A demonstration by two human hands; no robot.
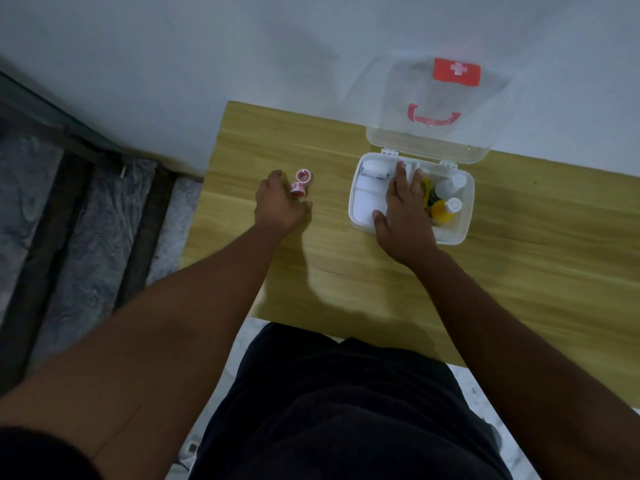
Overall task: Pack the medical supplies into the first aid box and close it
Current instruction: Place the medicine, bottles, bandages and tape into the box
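Observation:
A clear first aid box [464, 216] stands open on the wooden table [519, 271], its lid [446, 109] leaning back against the wall with a red cross label and red handle. Inside lie a white gauze roll [375, 169], a white bottle [450, 185], a yellow bottle with white cap [446, 209] and something yellow-green. My right hand [403, 216] rests flat inside the box with fingers spread, holding nothing that I can see. My left hand [278, 202] curls around one pink tape roll [297, 191]; a second pink tape roll [304, 176] stands just beyond it.
The table's left edge runs close to my left hand; beyond it lie grey patterned floor [86, 220] and dark bars. A white wall [242, 46] rises behind the table. My dark clothing [329, 410] is against the table's front edge.

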